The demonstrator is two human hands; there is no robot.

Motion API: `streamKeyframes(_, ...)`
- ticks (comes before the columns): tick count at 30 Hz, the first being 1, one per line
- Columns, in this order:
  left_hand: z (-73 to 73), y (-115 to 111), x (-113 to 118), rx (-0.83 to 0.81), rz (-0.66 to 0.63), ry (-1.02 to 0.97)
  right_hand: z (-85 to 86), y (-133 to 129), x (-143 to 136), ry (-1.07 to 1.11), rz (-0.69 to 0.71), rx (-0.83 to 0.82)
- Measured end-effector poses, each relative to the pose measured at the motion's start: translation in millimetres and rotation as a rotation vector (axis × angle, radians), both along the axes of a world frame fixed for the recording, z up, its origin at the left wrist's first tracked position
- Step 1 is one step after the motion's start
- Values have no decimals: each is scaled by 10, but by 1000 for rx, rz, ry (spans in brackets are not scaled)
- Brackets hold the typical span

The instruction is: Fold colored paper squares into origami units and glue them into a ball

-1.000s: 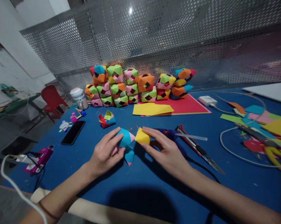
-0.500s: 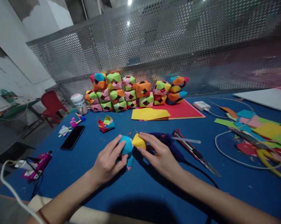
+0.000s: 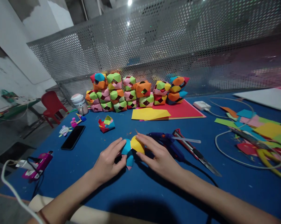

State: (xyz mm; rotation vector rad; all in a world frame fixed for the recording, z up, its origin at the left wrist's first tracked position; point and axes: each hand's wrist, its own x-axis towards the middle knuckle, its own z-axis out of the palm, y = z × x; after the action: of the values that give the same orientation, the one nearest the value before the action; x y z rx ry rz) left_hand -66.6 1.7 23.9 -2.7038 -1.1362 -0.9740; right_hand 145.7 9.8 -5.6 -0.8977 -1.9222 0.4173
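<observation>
At the middle of the blue table my left hand (image 3: 111,158) grips a folded blue paper piece (image 3: 126,148), thumb in front and fingers behind. A small pink tip pokes out below it. My right hand (image 3: 156,154) pinches a yellow folded paper piece (image 3: 137,145) that meets the blue one edge to edge; whether they are joined I cannot tell. Just right of that hand lies a dark blue glue gun (image 3: 170,144) with a clear glue stick out of its back. Beyond my left hand sits a part-folded multicoloured paper piece (image 3: 106,124).
Stacked paper cubes (image 3: 117,95) line the back beside yellow sheets (image 3: 151,114) and a red sheet (image 3: 184,109). A box cutter (image 3: 196,154) with bare blade lies right, near scissors (image 3: 268,158) and paper scraps (image 3: 271,130). A phone (image 3: 73,137) and power strip (image 3: 39,166) are left.
The yellow piece has moved left and now presses against the blue piece. My two hands are closer together, and less of the blue piece shows.
</observation>
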Motion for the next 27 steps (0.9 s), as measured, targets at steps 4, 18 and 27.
streamKeyframes(4,11,-5,6,-17,5,-11,-25,-5,-11,4,-24,-5)
streamKeyframes(18,-51,-14,18,-14,-15,17,-47,-30,-33,-62,-27,36)
streamKeyframes(27,-60,-27,41,-28,-11,-11,-69,-65,-51,-81,-31,39)
